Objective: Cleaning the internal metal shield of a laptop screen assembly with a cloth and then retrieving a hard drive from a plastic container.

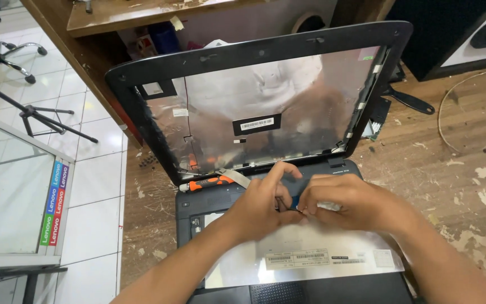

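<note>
A black laptop (198,217) lies open on a worn wooden table. Its lid frame (254,53) holds no screen panel, only silver foil backing (288,101). A silver plate with white labels (310,253) lies over the base. Both my hands meet at the plate's far edge. My left hand (262,205) and my right hand (347,202) pinch together around a small blue part (295,202); most of it is hidden by the fingers. An orange and black screwdriver (206,183) rests on the base just left of my left hand, beside a flat grey ribbon cable (236,177).
The wooden table (451,169) is scuffed and flecked with paint. A thin pale cable (479,112) loops at the right, and a black tool (409,101) lies behind the lid. To the left stand a glass counter (12,197), a tripod (35,112) and a tiled floor.
</note>
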